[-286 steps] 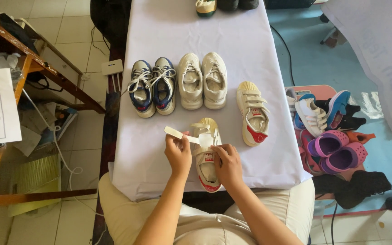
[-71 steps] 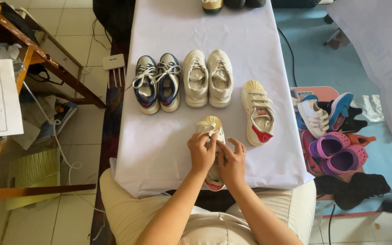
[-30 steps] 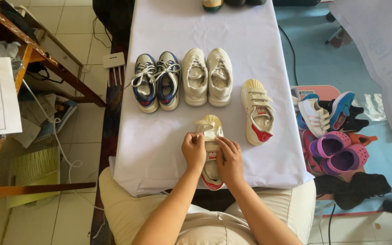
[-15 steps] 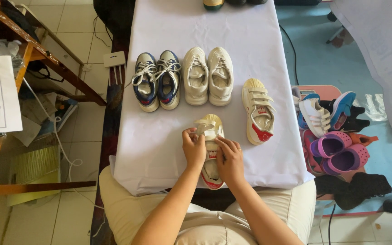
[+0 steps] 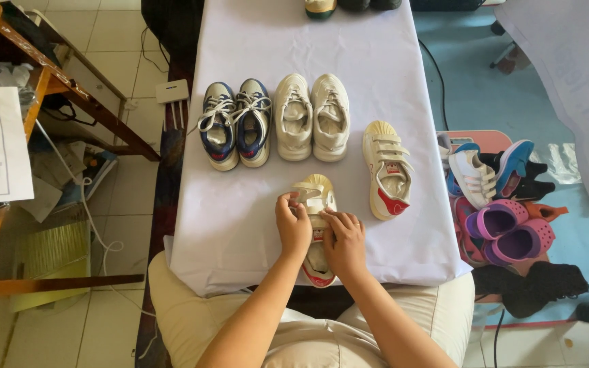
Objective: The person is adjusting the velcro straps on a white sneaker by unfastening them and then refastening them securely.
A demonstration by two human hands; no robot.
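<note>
Both hands are on one small cream shoe (image 5: pixel 315 197) sitting near the front edge of the table, toe pointing away from the person. It's a smooth leather-look sneaker with a ribbed, shell-shaped toe cap that has a yellowish tint, flat straps across the top, and a red patch showing at the heel end just below the wrists. The left hand (image 5: pixel 293 228) has its fingers curled in narrow and pinched on a strap on the shoe's left side. The right hand (image 5: pixel 344 243) lies over the middle of the shoe, fingers bent and close together, pressing on the strap area; there's a thin ring on one finger.

Just to the right of the right hand's fingers, not touching, is the matching shoe (image 5: pixel 386 170), same cream upper, three straps and red heel trim. Beyond the fingertips sits a pair of plain off-white lace-ups (image 5: pixel 311 117), soft and a bit worn looking, and left of those a navy and white pair of trainers (image 5: pixel 234 125) with loose white laces.

Everything rests on a pale lilac tablecloth (image 5: pixel 240 218), smooth with faint creases. Well off to the right of the hands, down on the floor, there's a heap of kids' footwear including purple rubbery clogs (image 5: pixel 509 232) with round holes.
</note>
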